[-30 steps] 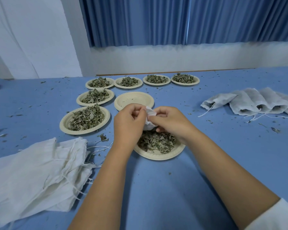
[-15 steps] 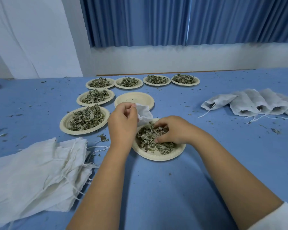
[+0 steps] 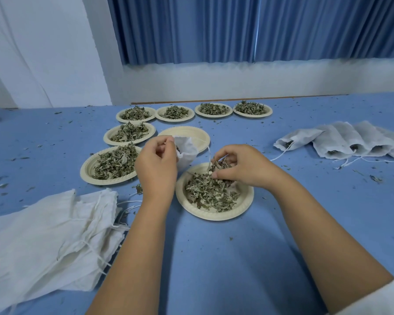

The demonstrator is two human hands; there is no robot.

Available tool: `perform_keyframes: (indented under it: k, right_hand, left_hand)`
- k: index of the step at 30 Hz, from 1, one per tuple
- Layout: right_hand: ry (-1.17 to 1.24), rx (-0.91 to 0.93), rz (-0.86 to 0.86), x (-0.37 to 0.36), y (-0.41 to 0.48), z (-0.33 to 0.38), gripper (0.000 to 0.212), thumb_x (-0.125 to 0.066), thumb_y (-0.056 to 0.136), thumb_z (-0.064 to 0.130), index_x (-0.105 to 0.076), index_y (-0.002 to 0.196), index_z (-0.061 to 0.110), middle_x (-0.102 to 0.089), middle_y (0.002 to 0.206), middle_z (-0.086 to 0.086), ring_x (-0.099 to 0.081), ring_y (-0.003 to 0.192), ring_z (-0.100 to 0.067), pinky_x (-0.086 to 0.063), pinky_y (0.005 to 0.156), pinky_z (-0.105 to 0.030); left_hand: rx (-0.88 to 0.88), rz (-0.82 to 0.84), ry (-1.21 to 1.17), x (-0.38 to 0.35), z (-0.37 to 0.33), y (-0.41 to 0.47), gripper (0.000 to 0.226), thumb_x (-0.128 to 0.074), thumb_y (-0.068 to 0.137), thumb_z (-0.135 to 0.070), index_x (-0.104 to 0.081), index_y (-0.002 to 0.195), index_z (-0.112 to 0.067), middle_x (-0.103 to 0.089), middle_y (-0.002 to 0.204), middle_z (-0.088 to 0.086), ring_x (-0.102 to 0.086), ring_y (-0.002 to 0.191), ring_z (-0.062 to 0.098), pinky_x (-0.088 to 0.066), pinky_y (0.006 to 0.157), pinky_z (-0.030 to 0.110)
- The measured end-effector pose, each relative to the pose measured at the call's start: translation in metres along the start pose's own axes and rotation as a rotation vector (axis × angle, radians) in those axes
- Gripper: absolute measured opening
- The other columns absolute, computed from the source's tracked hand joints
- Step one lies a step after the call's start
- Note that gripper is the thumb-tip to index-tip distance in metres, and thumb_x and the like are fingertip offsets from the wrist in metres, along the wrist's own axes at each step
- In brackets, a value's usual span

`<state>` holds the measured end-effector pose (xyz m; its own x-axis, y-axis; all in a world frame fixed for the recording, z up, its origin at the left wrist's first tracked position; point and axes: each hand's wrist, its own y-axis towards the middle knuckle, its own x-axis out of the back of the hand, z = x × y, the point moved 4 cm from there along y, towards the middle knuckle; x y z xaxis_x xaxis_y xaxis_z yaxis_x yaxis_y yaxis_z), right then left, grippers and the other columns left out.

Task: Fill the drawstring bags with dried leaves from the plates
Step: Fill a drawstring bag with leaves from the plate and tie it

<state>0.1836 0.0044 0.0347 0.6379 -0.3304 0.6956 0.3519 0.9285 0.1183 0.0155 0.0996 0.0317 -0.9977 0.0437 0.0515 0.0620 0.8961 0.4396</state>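
While the left hand [image 3: 156, 169] pinches the rim of one small drawstring bag [image 3: 187, 152] between thumb and fingers, the bag hangs above the table [image 3: 214, 258]. Its mouth is up, its long axis is roughly vertical, and its bottom is just off the far-left edge of the near plate [image 3: 214, 216]. Its cord [image 3: 208, 151] trails loose on the right side. The mouth looks held open with a dark speck showing at it; fill level cannot be told.

The right hand [image 3: 241, 165] is just right of the bag, fingers curled, pinching a clump of leaves [image 3: 218, 165] lifted off the leaf pile [image 3: 210, 194] in the near plate.

Key relation: the bag mouth lies left of that pinch, slightly beyond it and a bit higher, near but apart. So the right hand is the carrier, needing a short move left and up to the opening. The left hand only needs to hold the rim wide. Judgement: mid-fill on this bag, with plenty left in the near plate.

Containers outward:
- An empty plate [image 3: 192, 133] sits right behind the bag.
- The left plate [image 3: 87, 173] and the mid-left plate [image 3: 107, 138] are both heaped with leaves.
- A far row of plates [image 3: 213, 116], four in all, each holds leaves.
- The filled bags [image 3: 341, 139] overlap well off to the right, dark leaf showing at their mouths.
- The empty bags [image 3: 50, 235] are stacked flat at near left, cords tangled.
- Leaf crumbs are scattered over the table.
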Motion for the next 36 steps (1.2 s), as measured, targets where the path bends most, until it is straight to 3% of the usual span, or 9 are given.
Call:
perform_keyframes:
  k: [3, 7, 9, 12, 17, 21, 26, 30, 36]
  right_hand:
    - [0.052, -0.003, -0.023, 0.003, 0.002, -0.002, 0.025, -0.085, 0.074, 0.025, -0.069, 0.092, 0.022, -0.043, 0.064, 0.008, -0.039, 0.057, -0.004, -0.036, 0.059, -0.021]
    - [0.161, -0.034, -0.047, 0.008, 0.003, -0.005, 0.024, -0.084, 0.074, 0.022, -0.072, 0.095, 0.017, -0.059, 0.070, -0.002, -0.054, 0.067, -0.013, -0.054, 0.075, -0.041]
    - [0.248, -0.033, -0.061, 0.011, 0.001, -0.004, 0.019, -0.084, 0.075, 0.018, -0.073, 0.091, 0.018, -0.068, 0.069, -0.005, -0.064, 0.066, -0.016, -0.057, 0.068, -0.034]
    - [0.403, -0.028, -0.092, 0.012, 0.000, -0.002, 0.017, -0.082, 0.076, 0.014, -0.073, 0.088, 0.021, -0.074, 0.088, -0.015, -0.072, 0.076, -0.019, -0.055, 0.061, -0.022]
    - [0.615, 0.007, -0.204, 0.010, 0.001, 0.005, 0.017, -0.080, 0.079, 0.013, -0.072, 0.094, 0.016, -0.077, 0.088, -0.003, -0.071, 0.075, -0.010, -0.056, 0.063, -0.020]
    - [0.721, 0.015, -0.335, -0.003, 0.000, 0.010, 0.019, -0.078, 0.081, 0.013, -0.070, 0.099, 0.016, -0.076, 0.086, 0.000, -0.071, 0.075, -0.008, -0.055, 0.068, -0.018]
    - [0.587, 0.042, -0.557, -0.015, -0.004, 0.015, 0.028, -0.078, 0.081, 0.013, -0.064, 0.104, 0.008, -0.068, 0.105, -0.003, -0.065, 0.101, -0.019, -0.052, 0.093, -0.034]
    - [0.503, 0.062, -0.597, -0.019, -0.005, 0.016, 0.022, -0.078, 0.081, 0.015, -0.063, 0.097, 0.012, -0.066, 0.102, -0.001, -0.063, 0.101, -0.021, -0.050, 0.093, -0.039]
    - [0.359, 0.158, -0.539, -0.028, -0.005, 0.019, 0.017, -0.080, 0.078, 0.014, -0.066, 0.087, 0.019, -0.067, 0.095, 0.004, -0.062, 0.096, -0.014, -0.051, 0.089, -0.035]
  left_hand:
    - [0.032, -0.051, -0.023, 0.005, 0.002, 0.002, 0.017, -0.057, 0.096, -0.024, -0.065, 0.082, -0.027, -0.067, 0.072, 0.001, -0.065, 0.072, 0.021, -0.046, 0.061, 0.017]
    - [0.035, -0.056, 0.000, 0.004, 0.003, 0.003, 0.015, -0.057, 0.096, -0.023, -0.068, 0.085, -0.023, -0.067, 0.072, 0.002, -0.064, 0.071, 0.022, -0.046, 0.060, 0.017]
    - [0.022, -0.039, 0.032, 0.003, 0.004, 0.002, 0.015, -0.057, 0.096, -0.024, -0.067, 0.086, -0.022, -0.066, 0.069, -0.001, -0.063, 0.068, 0.019, -0.048, 0.063, 0.021]
    - [0.002, 0.031, 0.089, -0.004, 0.005, 0.000, 0.012, -0.058, 0.096, -0.023, -0.069, 0.091, -0.020, -0.065, 0.068, -0.008, -0.061, 0.064, 0.012, -0.047, 0.063, 0.022]
    - [-0.039, 0.180, 0.186, -0.016, 0.006, -0.006, 0.008, -0.062, 0.094, -0.026, -0.067, 0.089, -0.025, -0.066, 0.071, -0.008, -0.064, 0.068, 0.013, -0.050, 0.065, 0.028]
    - [-0.018, 0.228, 0.201, -0.023, 0.005, -0.010, 0.012, -0.065, 0.092, -0.031, -0.065, 0.080, -0.032, -0.065, 0.068, -0.011, -0.061, 0.067, 0.005, -0.044, 0.060, 0.015]
    - [-0.003, 0.240, 0.187, -0.027, 0.003, -0.014, 0.014, -0.066, 0.091, -0.030, -0.067, 0.077, -0.030, -0.065, 0.063, -0.009, -0.058, 0.062, 0.002, -0.041, 0.056, 0.010]
    - [0.017, 0.233, 0.166, -0.029, 0.002, -0.015, 0.014, -0.065, 0.091, -0.028, -0.068, 0.078, -0.027, -0.066, 0.062, -0.004, -0.059, 0.061, 0.006, -0.041, 0.056, 0.012]
    - [0.073, 0.169, 0.093, -0.024, 0.003, -0.013, 0.016, -0.063, 0.092, -0.025, -0.070, 0.078, -0.020, -0.066, 0.059, 0.000, -0.054, 0.050, 0.002, -0.039, 0.051, 0.009]
